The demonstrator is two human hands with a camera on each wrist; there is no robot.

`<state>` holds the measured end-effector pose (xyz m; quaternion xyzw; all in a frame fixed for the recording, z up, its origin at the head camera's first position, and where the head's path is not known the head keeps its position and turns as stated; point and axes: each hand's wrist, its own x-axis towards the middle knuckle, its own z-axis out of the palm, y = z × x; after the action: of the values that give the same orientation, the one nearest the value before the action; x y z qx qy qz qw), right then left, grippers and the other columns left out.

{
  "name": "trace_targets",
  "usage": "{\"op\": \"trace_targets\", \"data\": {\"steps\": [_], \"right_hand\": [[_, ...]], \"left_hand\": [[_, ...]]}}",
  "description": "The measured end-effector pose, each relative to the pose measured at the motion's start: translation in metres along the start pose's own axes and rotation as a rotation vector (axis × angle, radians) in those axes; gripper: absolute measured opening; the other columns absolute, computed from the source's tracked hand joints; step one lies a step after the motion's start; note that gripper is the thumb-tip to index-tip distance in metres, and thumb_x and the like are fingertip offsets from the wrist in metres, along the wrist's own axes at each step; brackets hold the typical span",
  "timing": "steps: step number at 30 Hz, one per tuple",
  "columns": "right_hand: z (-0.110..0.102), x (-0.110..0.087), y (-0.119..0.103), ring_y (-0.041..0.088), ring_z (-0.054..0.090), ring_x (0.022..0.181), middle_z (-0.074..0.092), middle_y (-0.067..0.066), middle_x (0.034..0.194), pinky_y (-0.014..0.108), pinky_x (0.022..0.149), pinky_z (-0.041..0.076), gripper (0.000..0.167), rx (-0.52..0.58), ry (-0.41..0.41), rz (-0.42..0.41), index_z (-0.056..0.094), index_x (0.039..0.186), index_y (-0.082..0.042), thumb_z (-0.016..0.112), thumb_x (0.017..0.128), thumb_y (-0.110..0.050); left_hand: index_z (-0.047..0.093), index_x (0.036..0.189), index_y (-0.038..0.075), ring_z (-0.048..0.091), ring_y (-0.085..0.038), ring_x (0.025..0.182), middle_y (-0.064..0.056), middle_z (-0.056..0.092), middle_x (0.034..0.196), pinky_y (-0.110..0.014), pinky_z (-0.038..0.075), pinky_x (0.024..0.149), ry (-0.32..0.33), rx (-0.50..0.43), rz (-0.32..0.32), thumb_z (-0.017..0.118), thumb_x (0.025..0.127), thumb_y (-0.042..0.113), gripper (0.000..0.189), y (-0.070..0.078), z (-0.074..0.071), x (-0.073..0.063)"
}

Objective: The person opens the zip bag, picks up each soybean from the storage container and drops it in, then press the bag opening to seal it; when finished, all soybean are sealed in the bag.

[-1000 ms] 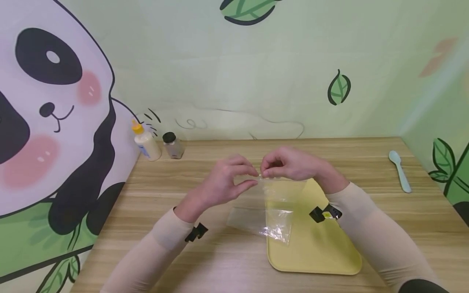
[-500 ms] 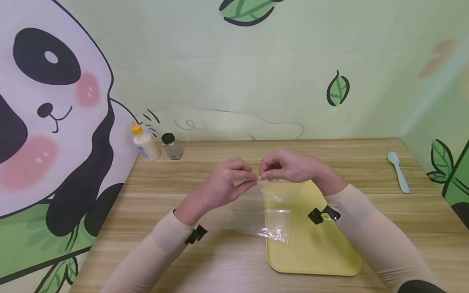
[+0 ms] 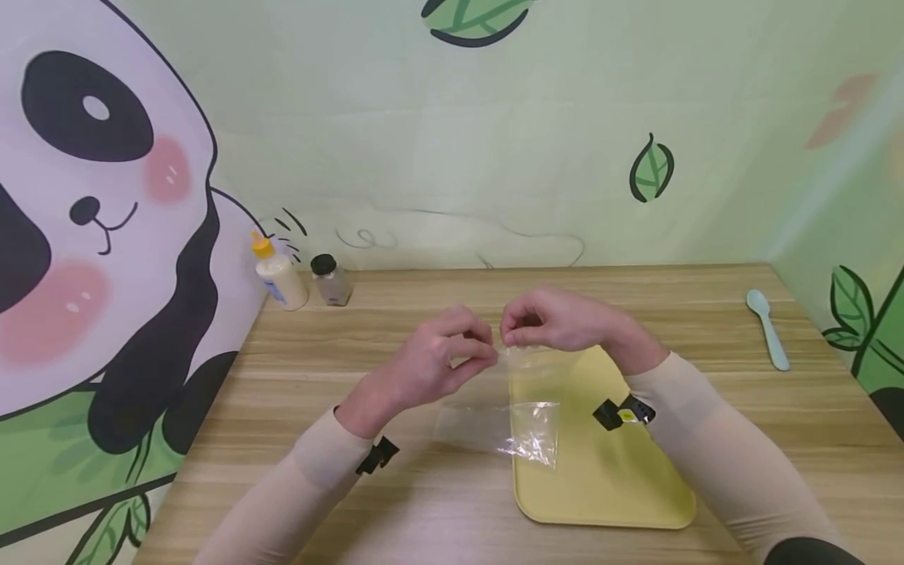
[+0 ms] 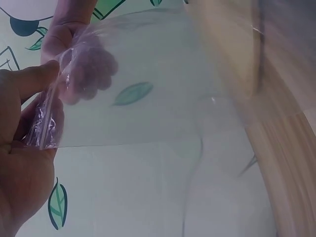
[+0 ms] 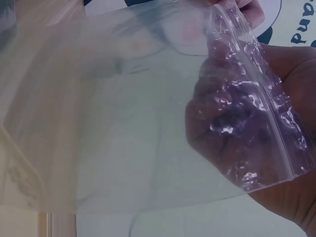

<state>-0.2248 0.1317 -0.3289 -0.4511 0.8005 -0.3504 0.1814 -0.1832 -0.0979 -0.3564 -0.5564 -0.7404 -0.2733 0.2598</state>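
A clear zip-lock bag [image 3: 534, 433] hangs by its top edge between both hands, overlapping the tray in the head view. My left hand [image 3: 441, 362] pinches that edge with thumb and fingertips. Close beside it, my right hand [image 3: 558, 320] grips the same edge, fingers curled. In the right wrist view, the zip strip [image 5: 272, 116] runs along the crinkled top end of the bag, with right-hand fingers showing through the film. The left wrist view has the bag's smooth body [image 4: 163, 113] stretching away from the left thumb [image 4: 37, 79]. Nothing shows inside the bag.
A yellow tray [image 3: 607, 494] lies on the wooden table [image 3: 304, 392] beneath the right forearm. At the back left stand a glue bottle [image 3: 281, 281] with a yellow cap and a black-lidded jar [image 3: 332, 282]. A pale blue spoon [image 3: 768, 329] lies at the right.
My left fingertips, parted a second ago, have come together on the bag's edge and moved slightly down. The right hand stays almost still, and the bag's lower part has barely shifted.
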Motion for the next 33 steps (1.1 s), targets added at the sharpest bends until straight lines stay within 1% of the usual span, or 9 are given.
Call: {"op": "trace_targets", "data": {"steps": [5, 9, 14, 17, 19, 22, 24, 29, 33], "right_hand": [[0.001, 0.001, 0.0, 0.008, 0.049, 0.061, 0.055, -0.003, 0.07, 0.021, 0.056, 0.043, 0.011, -0.077, 0.019, 0.021, 0.065, 0.085, -0.008, 0.062, 0.095, -0.011], [0.002, 0.002, 0.002, 0.007, 0.049, 0.061, 0.056, -0.003, 0.071, 0.022, 0.056, 0.044, 0.011, -0.131, 0.044, 0.033, 0.066, 0.085, -0.009, 0.061, 0.095, -0.012], [0.002, 0.003, 0.002, 0.007, 0.05, 0.062, 0.057, -0.004, 0.072, 0.023, 0.056, 0.045, 0.012, -0.164, 0.078, 0.059, 0.065, 0.084, -0.012, 0.061, 0.095, -0.012], [0.002, 0.003, 0.0, 0.007, 0.051, 0.063, 0.06, -0.004, 0.073, 0.024, 0.057, 0.046, 0.011, -0.194, 0.092, 0.07, 0.066, 0.084, -0.012, 0.062, 0.094, -0.012], [0.001, 0.004, -0.001, 0.008, 0.051, 0.063, 0.061, -0.002, 0.074, 0.024, 0.057, 0.046, 0.011, -0.206, 0.096, 0.077, 0.066, 0.084, -0.011, 0.062, 0.094, -0.011], [0.0, 0.005, -0.001, 0.008, 0.051, 0.063, 0.063, 0.001, 0.076, 0.025, 0.057, 0.046, 0.012, -0.209, 0.096, 0.091, 0.066, 0.083, -0.011, 0.062, 0.094, -0.011], [0.0, 0.005, -0.002, 0.008, 0.052, 0.064, 0.064, 0.002, 0.077, 0.025, 0.058, 0.046, 0.012, -0.204, 0.095, 0.108, 0.066, 0.084, -0.01, 0.061, 0.094, -0.011], [-0.002, 0.006, -0.001, 0.009, 0.053, 0.068, 0.062, -0.002, 0.077, 0.027, 0.062, 0.048, 0.012, -0.215, 0.097, 0.145, 0.067, 0.085, -0.009, 0.061, 0.095, -0.012], [-0.003, 0.007, 0.0, 0.01, 0.054, 0.07, 0.063, -0.002, 0.077, 0.027, 0.065, 0.048, 0.011, -0.242, 0.11, 0.145, 0.067, 0.085, -0.009, 0.061, 0.094, -0.012]], "left_hand": [[0.075, 0.081, 0.003, 0.059, -0.016, 0.088, -0.006, 0.066, 0.091, -0.014, 0.051, 0.078, 0.005, -0.02, 0.013, 0.076, 0.081, 0.003, 0.0, 0.0, 0.001, -0.002], [0.075, 0.081, 0.004, 0.06, -0.017, 0.089, -0.004, 0.069, 0.089, -0.019, 0.052, 0.082, 0.01, -0.03, 0.022, 0.073, 0.085, 0.006, 0.005, 0.001, 0.002, -0.002], [0.074, 0.08, 0.005, 0.062, -0.018, 0.09, -0.003, 0.07, 0.086, -0.021, 0.053, 0.086, 0.011, -0.038, 0.058, 0.076, 0.081, 0.005, 0.002, 0.002, 0.003, -0.001], [0.074, 0.08, 0.005, 0.062, -0.019, 0.09, -0.003, 0.07, 0.086, -0.022, 0.053, 0.087, 0.016, -0.042, 0.078, 0.079, 0.077, 0.003, 0.006, 0.003, 0.004, -0.001], [0.074, 0.081, 0.005, 0.063, -0.019, 0.091, -0.004, 0.069, 0.086, -0.022, 0.053, 0.088, 0.018, -0.042, 0.091, 0.08, 0.075, 0.002, 0.009, 0.004, 0.003, -0.001], [0.074, 0.081, 0.005, 0.063, -0.02, 0.093, -0.004, 0.069, 0.086, -0.024, 0.053, 0.091, 0.023, -0.043, 0.108, 0.08, 0.075, 0.001, 0.009, 0.006, 0.001, -0.002], [0.074, 0.082, 0.005, 0.063, -0.021, 0.095, -0.004, 0.069, 0.088, -0.025, 0.052, 0.092, 0.023, -0.052, 0.123, 0.08, 0.076, 0.002, 0.009, 0.007, 0.0, -0.002], [0.073, 0.083, 0.006, 0.063, -0.02, 0.095, -0.004, 0.068, 0.09, -0.025, 0.052, 0.094, -0.002, -0.089, 0.151, 0.076, 0.08, 0.002, 0.006, 0.013, -0.004, -0.002], [0.074, 0.084, 0.007, 0.062, -0.019, 0.095, -0.003, 0.068, 0.089, -0.025, 0.051, 0.095, -0.024, -0.093, 0.163, 0.075, 0.083, 0.005, 0.002, 0.019, -0.008, -0.001]]}}
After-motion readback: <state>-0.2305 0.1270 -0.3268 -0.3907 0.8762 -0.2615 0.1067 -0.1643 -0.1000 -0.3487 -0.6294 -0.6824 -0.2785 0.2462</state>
